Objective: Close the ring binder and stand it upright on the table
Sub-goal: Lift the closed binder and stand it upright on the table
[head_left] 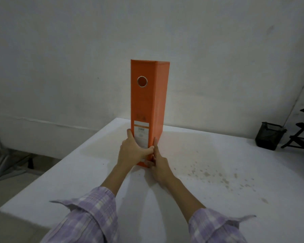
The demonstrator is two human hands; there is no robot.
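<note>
An orange ring binder [147, 102] stands upright and closed on the white table [218, 163], its spine with a metal finger hole and a white label facing me. My left hand [132, 151] wraps the lower spine from the left, thumb across the front. From the right, my right hand [157, 163] presses against the binder's lower right edge and bottom corner, fingers along the cover. Both hands hold the binder near its base.
A black mesh pen holder [269, 137] sits at the table's far right edge, with a black folding rack [300, 135] beside it. Brownish stains [223, 179] speckle the table on the right. A white wall rises behind; the table's left edge drops to the floor.
</note>
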